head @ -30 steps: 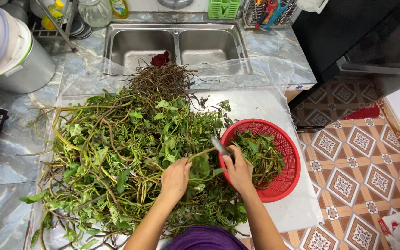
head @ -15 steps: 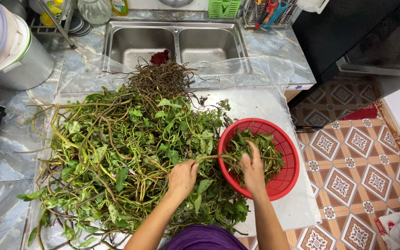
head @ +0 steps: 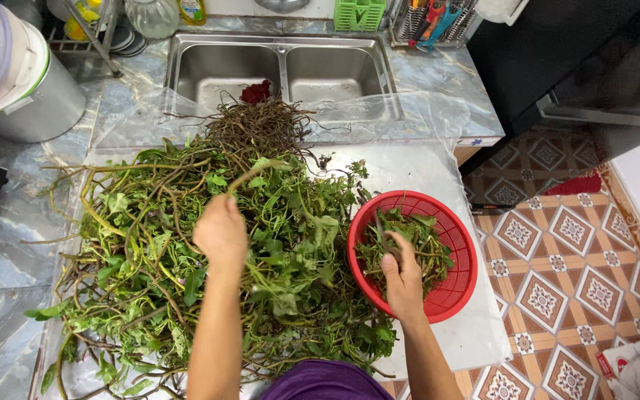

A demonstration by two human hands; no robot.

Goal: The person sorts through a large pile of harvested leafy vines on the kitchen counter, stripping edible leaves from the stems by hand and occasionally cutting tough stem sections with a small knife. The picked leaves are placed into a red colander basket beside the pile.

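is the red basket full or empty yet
Partly filled: the red basket holds a loose layer of picked greens, with red mesh showing to the right. The right hand is inside it.

Vine heap (head: 187,244) on counter, basket (head: 462,255) at its right, sink (head: 283,70) behind

You've got two hands in view, left hand (head: 220,233) and right hand (head: 403,280). One red basket (head: 459,244). One big pile of leafy stems (head: 150,252). One two-basin sink (head: 283,70). One plastic sheet (head: 416,167).
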